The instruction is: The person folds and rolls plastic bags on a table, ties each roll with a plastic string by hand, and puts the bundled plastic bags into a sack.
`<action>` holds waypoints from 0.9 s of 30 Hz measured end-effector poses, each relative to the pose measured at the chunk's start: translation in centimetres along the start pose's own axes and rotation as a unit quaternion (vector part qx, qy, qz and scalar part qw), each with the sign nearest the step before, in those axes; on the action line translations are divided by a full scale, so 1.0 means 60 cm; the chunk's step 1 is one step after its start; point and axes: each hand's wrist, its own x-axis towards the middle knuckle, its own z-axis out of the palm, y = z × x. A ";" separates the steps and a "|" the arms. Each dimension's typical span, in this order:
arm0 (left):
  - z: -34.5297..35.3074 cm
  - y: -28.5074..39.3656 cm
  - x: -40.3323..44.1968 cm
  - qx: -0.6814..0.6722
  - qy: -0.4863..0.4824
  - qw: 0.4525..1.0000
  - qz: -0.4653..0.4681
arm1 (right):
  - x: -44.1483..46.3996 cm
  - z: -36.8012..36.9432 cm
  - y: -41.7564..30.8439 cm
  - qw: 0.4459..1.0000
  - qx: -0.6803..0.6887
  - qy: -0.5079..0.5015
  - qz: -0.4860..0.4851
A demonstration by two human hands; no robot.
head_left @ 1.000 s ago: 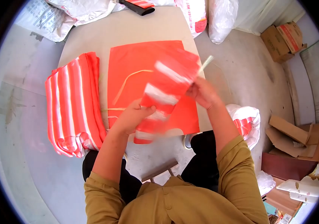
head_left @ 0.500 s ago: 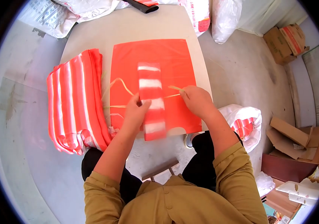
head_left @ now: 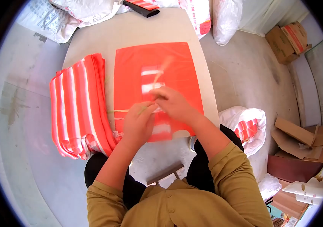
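A narrow folded bundle of red-and-white striped plastic bags (head_left: 153, 87) lies over a flat red plastic sheet (head_left: 129, 73). My left hand (head_left: 139, 123) and my right hand (head_left: 173, 105) meet over the bundle's middle, fingers closed and almost touching. A yellow tie strip (head_left: 157, 76), smeared by motion, sticks up from my right hand's fingers. A greenish bit of tie shows at my left fingers. My hands hide the bundle's middle and the tie's crossing.
A thick stack of striped bags (head_left: 79, 108) sits at the table's left edge, beside loose tie strips (head_left: 120, 111). White sacks (head_left: 87, 13) and a black roll (head_left: 142, 9) are at the back. An open sack (head_left: 257, 125) and cardboard boxes (head_left: 288, 41) stand right.
My right hand has moved left, from the sheet's right side to the bundle's middle, bringing the yellow tie with it. My left hand has stayed near the bundle, its fingers now beside the right's.
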 end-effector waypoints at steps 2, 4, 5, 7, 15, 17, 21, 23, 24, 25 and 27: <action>-0.008 0.009 0.009 -0.013 -0.002 0.999 0.044 | -0.005 0.016 0.012 0.990 -0.083 -0.042 -0.109; -0.011 0.015 0.009 -0.026 0.011 0.997 0.071 | -0.004 0.022 0.003 0.980 -0.127 -0.081 -0.134; -0.010 0.019 0.005 -0.034 0.023 0.996 0.077 | -0.006 0.020 -0.004 0.981 -0.131 -0.096 -0.104; -0.007 0.017 -0.002 -0.042 0.054 0.995 0.071 | -0.005 0.021 -0.005 0.983 -0.125 -0.096 -0.094; -0.007 -0.005 0.008 -0.053 -0.029 0.990 -0.126 | -0.004 0.013 -0.015 0.982 -0.130 -0.112 -0.083; -0.005 -0.008 0.007 -0.042 -0.035 0.985 -0.164 | -0.006 0.012 -0.023 0.978 -0.160 -0.118 -0.071; 0.006 -0.018 -0.001 -0.110 -0.003 0.951 -0.289 | -0.011 0.018 -0.011 0.975 -0.183 -0.089 -0.094; 0.007 -0.022 0.002 -0.170 0.000 0.923 -0.346 | -0.018 0.021 -0.017 0.980 -0.180 -0.077 -0.045; 0.007 -0.024 0.003 -0.200 0.001 0.906 -0.374 | -0.020 0.022 -0.020 0.981 -0.178 -0.071 -0.020; 0.008 -0.026 0.002 -0.209 0.002 0.900 -0.383 | -0.020 0.023 -0.019 0.984 -0.169 -0.059 -0.017; 0.012 -0.035 -0.003 -0.228 0.001 0.888 -0.400 | -0.020 0.023 -0.017 0.988 -0.151 -0.034 -0.011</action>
